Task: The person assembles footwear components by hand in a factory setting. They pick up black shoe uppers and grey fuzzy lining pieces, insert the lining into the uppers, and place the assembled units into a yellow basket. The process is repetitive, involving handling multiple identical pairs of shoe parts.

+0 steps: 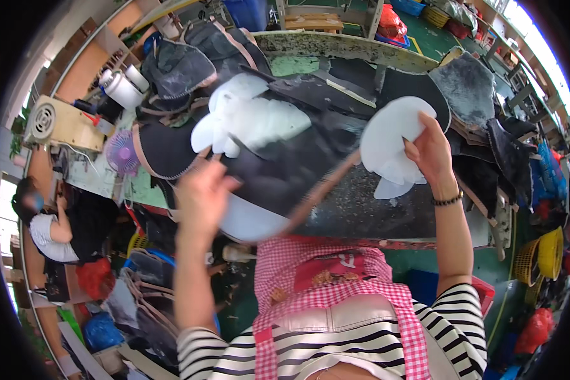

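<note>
My right hand (432,152) pinches a thin white rounded sheet (392,130) by its right edge, above the right side of the worktable. Under that sheet, more white pieces (392,187) lie on the dark tabletop. My left hand (202,196) is smeared by motion; its fingertips are near the lower left edge of a spread pile of white rounded sheets (259,120). Whether it grips anything is not visible. A large black panel (285,177) with a brown edge lies between my hands. At its near left end is a pale grey-white curved piece (250,218), close to my left wrist.
Dark panels with pale edges are heaped at the back left (177,66) and right (465,85). A purple fan (121,152), a white container (121,92) and a beige machine (66,123) stand left. A person (54,221) sits farther left. Yellow baskets (550,253) stand right.
</note>
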`<action>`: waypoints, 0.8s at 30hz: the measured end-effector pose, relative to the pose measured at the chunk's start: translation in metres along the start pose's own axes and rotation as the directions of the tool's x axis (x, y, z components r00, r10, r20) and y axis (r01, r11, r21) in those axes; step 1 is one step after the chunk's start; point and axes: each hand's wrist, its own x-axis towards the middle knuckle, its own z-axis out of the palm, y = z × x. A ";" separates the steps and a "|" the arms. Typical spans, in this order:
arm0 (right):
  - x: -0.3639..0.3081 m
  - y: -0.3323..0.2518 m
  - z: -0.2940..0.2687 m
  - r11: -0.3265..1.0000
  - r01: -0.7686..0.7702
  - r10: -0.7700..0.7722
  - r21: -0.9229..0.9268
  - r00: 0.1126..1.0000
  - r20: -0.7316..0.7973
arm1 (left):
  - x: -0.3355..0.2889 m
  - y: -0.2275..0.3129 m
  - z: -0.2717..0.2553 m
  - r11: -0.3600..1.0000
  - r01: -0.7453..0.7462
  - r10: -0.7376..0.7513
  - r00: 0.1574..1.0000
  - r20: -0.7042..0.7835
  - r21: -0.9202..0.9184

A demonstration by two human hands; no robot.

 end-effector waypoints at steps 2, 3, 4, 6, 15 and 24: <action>-0.019 -0.005 0.002 0.999 0.016 -0.017 -0.034 0.999 -0.039 | 0.019 0.004 -0.013 0.965 -0.151 0.167 0.984 -0.058 0.215; -0.023 -0.004 0.004 0.993 0.053 -0.061 -0.105 0.996 -0.070 | 0.023 0.019 -0.001 0.948 -0.197 0.210 0.977 -0.029 0.250; -0.025 -0.003 0.010 0.980 0.100 -0.118 -0.169 0.988 -0.095 | 0.028 0.038 0.008 0.924 -0.249 0.261 0.965 -0.002 0.291; -0.024 0.009 0.025 0.953 0.169 -0.196 -0.250 0.977 -0.086 | 0.027 0.064 0.051 0.875 -0.399 0.402 0.914 0.047 0.275; -0.029 0.033 0.070 0.998 0.024 -0.024 -0.063 1.000 0.006 | -0.019 0.025 0.129 0.863 -0.495 0.495 0.869 0.026 0.099; -0.051 0.081 0.083 0.722 0.143 -0.070 -0.677 0.988 0.134 | -0.022 0.034 0.079 0.571 0.175 -0.111 0.985 0.135 -0.802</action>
